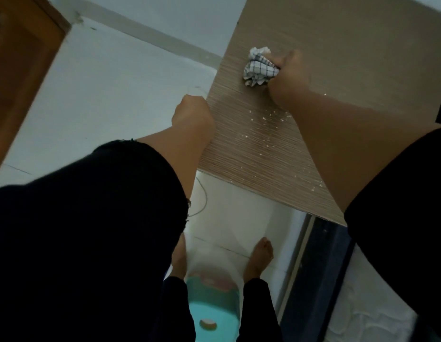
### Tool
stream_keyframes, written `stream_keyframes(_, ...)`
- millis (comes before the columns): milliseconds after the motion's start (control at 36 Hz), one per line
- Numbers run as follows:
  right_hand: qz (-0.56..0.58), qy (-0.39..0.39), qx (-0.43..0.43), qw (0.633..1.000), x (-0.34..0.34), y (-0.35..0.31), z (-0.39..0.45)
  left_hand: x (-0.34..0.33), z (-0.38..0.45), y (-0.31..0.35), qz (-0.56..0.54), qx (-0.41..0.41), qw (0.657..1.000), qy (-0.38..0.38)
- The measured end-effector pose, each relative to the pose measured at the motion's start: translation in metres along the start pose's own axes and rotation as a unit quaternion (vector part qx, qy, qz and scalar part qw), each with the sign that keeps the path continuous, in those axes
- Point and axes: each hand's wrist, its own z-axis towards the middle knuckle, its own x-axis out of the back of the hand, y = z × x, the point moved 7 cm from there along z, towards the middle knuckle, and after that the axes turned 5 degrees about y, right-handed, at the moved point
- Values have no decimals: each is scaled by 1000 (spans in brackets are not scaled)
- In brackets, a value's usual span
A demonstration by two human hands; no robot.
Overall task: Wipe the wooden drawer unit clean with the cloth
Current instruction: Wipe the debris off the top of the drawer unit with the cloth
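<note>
The wooden drawer unit point(338, 40) shows its striped brown top from above, filling the upper right. My right hand point(287, 77) presses a crumpled white cloth with dark checks point(259, 66) onto that top, near its left edge. Small white crumbs point(261, 122) lie scattered on the wood between the cloth and the near edge. My left hand point(192, 114) is closed over the left edge of the unit's top, fingers hidden behind it. Both arms wear dark sleeves pushed up.
A white tiled floor point(103, 99) lies below on the left. A brown wooden door point(19, 70) stands at the far left. My bare feet point(260, 257) stand on a teal plastic stool point(212, 304). A thin white cable point(202, 201) hangs by the unit.
</note>
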Motion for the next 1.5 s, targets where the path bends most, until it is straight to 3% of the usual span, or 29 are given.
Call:
stream_keyframes(333, -48, -63, 217, 973, -46, 3, -90, 7, -10, -1, 1, -9, 1000, 0)
stream_keyframes(667, -10, -103, 255, 961, -51, 42, -180, 18, -48, 3, 12, -30, 999, 44)
stream_keyframes(861, -38, -207, 264, 941, -38, 40, -183, 9, -62, 46, 78, -115, 990, 22)
stream_keyframes(1194, -44, 12, 142, 989, 48, 63, -58, -14, -44, 92, 57, -172, 983, -14)
stream_keyframes(1278, -15, 17, 63, 998, 58, 69, -31, -19, -39, 92, 65, -172, 983, -23)
stream_keyframes(1500, -128, 23, 81, 988, 51, 70, 9, -24, -26, 88, 64, -155, 985, -36)
